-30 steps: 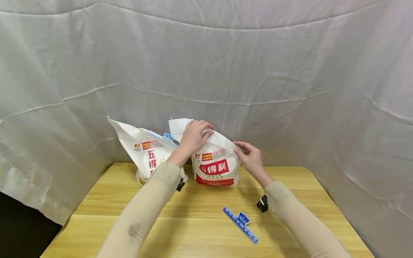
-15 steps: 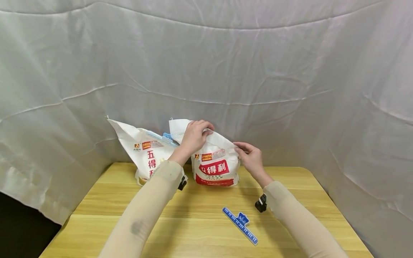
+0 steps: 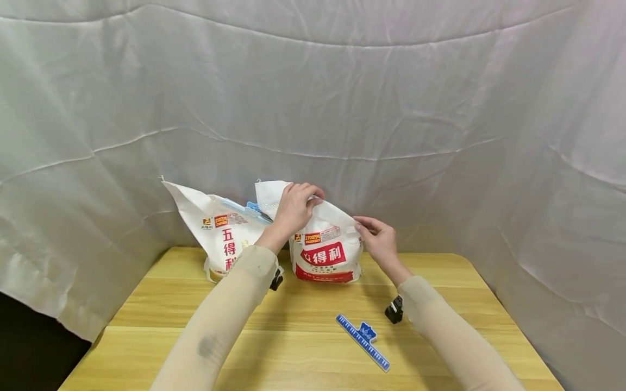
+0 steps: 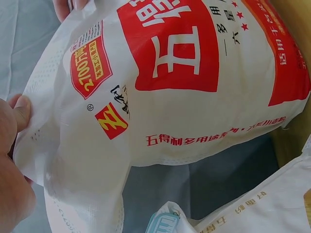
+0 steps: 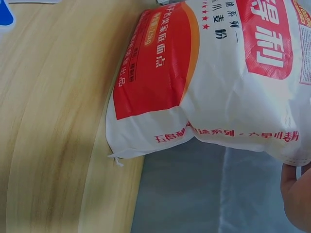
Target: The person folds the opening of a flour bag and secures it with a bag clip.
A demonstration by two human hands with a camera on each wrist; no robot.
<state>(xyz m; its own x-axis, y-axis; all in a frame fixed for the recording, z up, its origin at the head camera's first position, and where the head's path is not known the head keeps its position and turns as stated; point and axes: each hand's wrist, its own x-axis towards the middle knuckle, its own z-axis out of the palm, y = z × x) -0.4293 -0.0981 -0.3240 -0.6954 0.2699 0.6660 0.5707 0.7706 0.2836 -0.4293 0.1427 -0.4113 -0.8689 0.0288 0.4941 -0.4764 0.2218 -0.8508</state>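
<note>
A white flour bag [image 3: 326, 255] with a red label stands at the back of the wooden table [image 3: 303, 347]. My left hand [image 3: 307, 199] grips its folded top flap, fingers curled over the fabric. At the bag's upper right edge, my right hand [image 3: 363, 226] pinches the fabric. In the left wrist view the bag [image 4: 184, 87] fills the frame and my left hand's thumb [image 4: 17, 114] lies on its edge. The right wrist view shows the bag's lower side [image 5: 218, 82] and my right hand [image 5: 296, 194] beneath it.
A second white flour bag [image 3: 220, 233] leans just left of the first, its top held by a blue clip [image 3: 244, 208]. Another blue clip [image 3: 363, 341] lies on the table in front, near my right forearm. White cloth [image 3: 342, 98] hangs behind and on both sides.
Both hands keep their hold on the bag's top. My left fingers have curled slightly tighter over the flap; nothing else has visibly moved.
</note>
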